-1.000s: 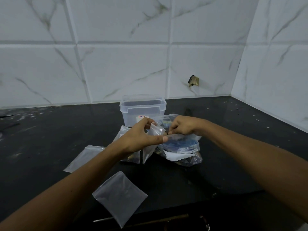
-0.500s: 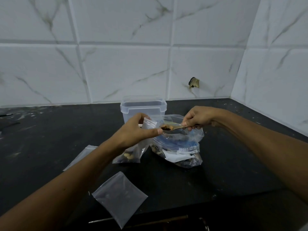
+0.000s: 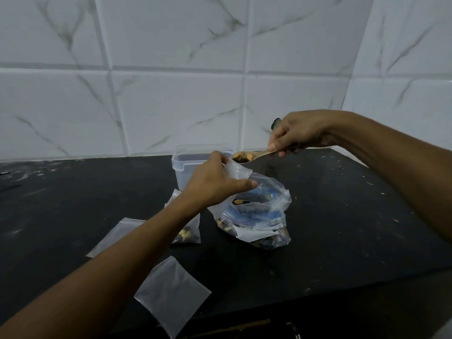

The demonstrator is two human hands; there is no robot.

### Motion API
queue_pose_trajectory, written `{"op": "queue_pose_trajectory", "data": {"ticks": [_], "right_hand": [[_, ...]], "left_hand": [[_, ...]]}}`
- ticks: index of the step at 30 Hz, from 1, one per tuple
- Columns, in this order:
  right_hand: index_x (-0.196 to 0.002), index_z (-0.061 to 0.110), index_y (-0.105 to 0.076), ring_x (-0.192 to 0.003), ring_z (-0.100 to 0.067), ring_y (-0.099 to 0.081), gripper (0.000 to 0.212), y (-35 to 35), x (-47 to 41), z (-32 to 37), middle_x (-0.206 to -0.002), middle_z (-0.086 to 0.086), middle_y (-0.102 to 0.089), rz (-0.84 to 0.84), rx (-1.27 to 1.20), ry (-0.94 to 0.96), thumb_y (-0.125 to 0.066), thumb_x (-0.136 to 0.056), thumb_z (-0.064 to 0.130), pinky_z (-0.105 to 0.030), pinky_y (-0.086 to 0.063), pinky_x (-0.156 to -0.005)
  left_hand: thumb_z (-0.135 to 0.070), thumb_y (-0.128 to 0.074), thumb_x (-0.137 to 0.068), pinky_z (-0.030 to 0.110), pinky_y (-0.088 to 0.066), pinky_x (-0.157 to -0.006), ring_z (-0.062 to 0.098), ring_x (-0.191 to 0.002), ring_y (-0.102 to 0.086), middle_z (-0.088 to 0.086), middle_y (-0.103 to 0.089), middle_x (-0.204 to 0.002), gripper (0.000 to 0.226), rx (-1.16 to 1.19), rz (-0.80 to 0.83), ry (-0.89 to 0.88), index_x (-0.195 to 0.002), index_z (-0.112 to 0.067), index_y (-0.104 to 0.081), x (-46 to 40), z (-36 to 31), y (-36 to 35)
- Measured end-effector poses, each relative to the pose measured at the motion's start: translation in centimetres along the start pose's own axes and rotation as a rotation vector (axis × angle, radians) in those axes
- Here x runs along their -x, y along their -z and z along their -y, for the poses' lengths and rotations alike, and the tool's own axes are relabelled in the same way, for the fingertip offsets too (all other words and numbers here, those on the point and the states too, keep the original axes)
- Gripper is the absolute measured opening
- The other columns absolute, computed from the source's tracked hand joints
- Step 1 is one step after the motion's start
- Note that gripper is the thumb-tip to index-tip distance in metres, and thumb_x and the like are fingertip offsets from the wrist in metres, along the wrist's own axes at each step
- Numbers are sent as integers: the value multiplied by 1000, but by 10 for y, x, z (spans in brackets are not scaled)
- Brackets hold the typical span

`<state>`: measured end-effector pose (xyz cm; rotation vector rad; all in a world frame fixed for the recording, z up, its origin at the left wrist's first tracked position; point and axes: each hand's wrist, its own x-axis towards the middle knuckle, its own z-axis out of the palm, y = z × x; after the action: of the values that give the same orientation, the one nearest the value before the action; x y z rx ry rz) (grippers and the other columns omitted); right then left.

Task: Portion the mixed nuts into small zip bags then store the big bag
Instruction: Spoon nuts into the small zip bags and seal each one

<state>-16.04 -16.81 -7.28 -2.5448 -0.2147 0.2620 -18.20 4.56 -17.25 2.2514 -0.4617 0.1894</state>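
The left hand (image 3: 215, 184) pinches a small zip bag (image 3: 236, 171) by its mouth, while the right hand (image 3: 297, 134) holds a spoon (image 3: 252, 156) of nuts just above it. The big bag (image 3: 259, 216) stands open on the black table (image 3: 342, 216) beneath them, with a plastic box (image 3: 186, 170) behind.

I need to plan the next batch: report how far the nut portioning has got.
Done: one filled small bag stands on the counter. In hand: the right hand holds a loaded spoon at the small bag gripped by the left hand. Left: two empty bags, then storing the big bag.
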Motion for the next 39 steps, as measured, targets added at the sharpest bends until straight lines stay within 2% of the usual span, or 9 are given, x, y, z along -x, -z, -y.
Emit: {"op": "queue_pose_trajectory", "data": {"ticks": [7, 13, 16, 19, 23, 27, 33, 36, 39], "right_hand": [[-79, 15, -74, -62, -11, -53, 13, -10, 14, 32, -66, 3, -67, -93, 451, 103, -65, -88, 20, -25, -40, -60], [-87, 12, -67, -79, -21, -59, 19, -36, 32, 52, -79, -2, -63, -410, 1102, 524, -55, -94, 24, -35, -48, -69], [-91, 10, -66, -87, -24, -57, 21, -31, 37, 50, -87, -6, -65, -507, 1128, 602, -51, -96, 24, -36, -43, -65], [-95, 13, -69, -84, -26, -60, 19, -15, 35, 42, -86, -5, -68, -552, 967, 478, -56, -93, 27, -35, -43, -68], [-97, 21, -71, -86, -30, -61, 14, -8, 22, 18, -91, -7, -69, -462, 898, 263, -62, -90, 29, -36, -47, -74], [-98, 19, -71, -86, -20, -64, 13, -34, 6, -7, -93, -2, -71, -122, 900, 205, -61, -91, 23, -33, -48, -78], [-108, 19, -70, -94, -14, -61, 19, -55, 3, -10, -104, 4, -68, 177, 864, 302, -58, -93, 19, -29, -47, -86], [-105, 20, -71, -85, -5, -55, 19, -65, 0, -12, -100, 8, -66, 165, 898, 366, -57, -93, 19, -21, -41, -77], [-100, 17, -71, -84, -8, -52, 19, -72, -3, -15, -95, 6, -61, 69, 1050, 439, -53, -94, 16, -24, -40, -73]], "left_hand": [[-52, -79, -70, 21, -46, -65, 7, -84, -53, -7, -54, -99, 71, 60, -23, 31, -121, -17, -44, -9, -6, -8], [-50, -79, -73, 30, -57, -60, 17, -83, -64, -1, -58, -98, 62, 158, -68, 75, -112, -21, -39, -12, -2, -8], [-46, -78, -76, 25, -53, -46, 17, -74, -63, 0, -56, -96, 63, 216, -65, 94, -116, -20, -38, -9, -1, -6], [-45, -76, -78, 28, -56, -49, 13, -76, -61, -5, -50, -94, 66, 239, -61, 95, -124, -18, -37, -6, 2, -3], [-47, -75, -78, 32, -58, -70, 9, -82, -59, -4, -55, -98, 66, 232, -81, 104, -124, -15, -41, -2, 10, 1], [-49, -75, -76, 40, -56, -87, 17, -98, -60, 2, -58, -108, 65, 213, -57, 112, -121, -15, -43, 1, 16, 0], [-51, -77, -74, 36, -56, -79, 16, -92, -61, -1, -58, -99, 59, 237, 1, 143, -111, -16, -47, 2, 23, -6], [-51, -79, -72, 37, -56, -75, 17, -87, -63, 2, -62, -95, 55, 263, 20, 147, -105, -16, -51, 3, 23, -10], [-50, -79, -72, 35, -56, -71, 17, -88, -62, 2, -61, -96, 57, 268, 29, 164, -108, -16, -51, 4, 24, -13]]}}
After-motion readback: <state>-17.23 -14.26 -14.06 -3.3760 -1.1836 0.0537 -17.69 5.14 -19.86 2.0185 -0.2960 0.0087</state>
